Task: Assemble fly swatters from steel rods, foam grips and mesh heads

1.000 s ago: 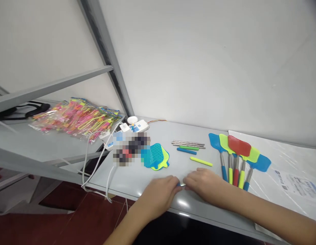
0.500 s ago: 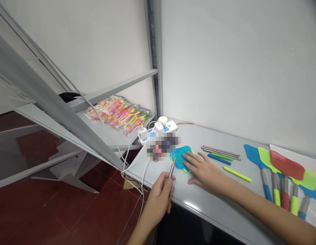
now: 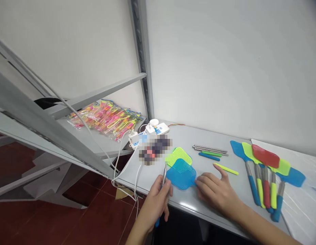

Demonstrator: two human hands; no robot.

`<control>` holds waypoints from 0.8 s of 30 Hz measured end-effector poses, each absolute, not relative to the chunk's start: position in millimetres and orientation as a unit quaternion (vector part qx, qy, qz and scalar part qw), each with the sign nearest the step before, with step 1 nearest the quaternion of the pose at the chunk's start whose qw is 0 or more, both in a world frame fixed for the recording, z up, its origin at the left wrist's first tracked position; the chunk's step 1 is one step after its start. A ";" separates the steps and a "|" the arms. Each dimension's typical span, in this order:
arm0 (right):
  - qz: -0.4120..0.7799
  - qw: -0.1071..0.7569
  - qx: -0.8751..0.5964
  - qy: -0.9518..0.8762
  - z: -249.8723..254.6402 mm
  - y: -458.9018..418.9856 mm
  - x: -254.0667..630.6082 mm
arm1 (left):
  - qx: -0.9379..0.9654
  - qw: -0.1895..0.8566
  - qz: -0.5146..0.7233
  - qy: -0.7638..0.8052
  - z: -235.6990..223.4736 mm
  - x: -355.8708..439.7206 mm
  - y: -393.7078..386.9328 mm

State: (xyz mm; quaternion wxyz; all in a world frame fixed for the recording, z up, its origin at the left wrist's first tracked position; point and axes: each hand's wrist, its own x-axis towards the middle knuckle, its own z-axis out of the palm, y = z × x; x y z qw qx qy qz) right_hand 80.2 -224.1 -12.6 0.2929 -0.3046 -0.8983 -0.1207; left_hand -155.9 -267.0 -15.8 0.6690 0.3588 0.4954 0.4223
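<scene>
A stiff, light steel rod (image 3: 163, 177) is being held firmly in the left hand (image 3: 155, 204), while the right hand (image 3: 216, 194), its grip wide, is being kept just beside a floppy blue swatter head (image 3: 180, 174) on the bench (image 3: 185, 139), best taken by its edge.

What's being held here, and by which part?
The left hand grips a fly swatter handle around its metal shaft, above the blue grip; the right hand holds nothing.

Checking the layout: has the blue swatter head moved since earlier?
Yes, the blue swatter head slid toward the table's front edge, away from the white power strip.
</scene>
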 end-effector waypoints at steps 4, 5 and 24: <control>-0.124 0.345 -0.352 -0.861 -3.0 -251.5 95.2 | 0.460 0.650 0.326 0.509 -13.7 -138.6 -268.4; -0.120 0.344 -0.358 -0.860 -0.8 -259.9 98.9 | 0.467 0.645 0.329 0.507 -12.3 -129.8 -267.9; 0.666 0.521 -0.426 -0.323 26.2 -297.1 209.5 | 0.608 0.655 0.259 0.366 31.4 22.1 -253.1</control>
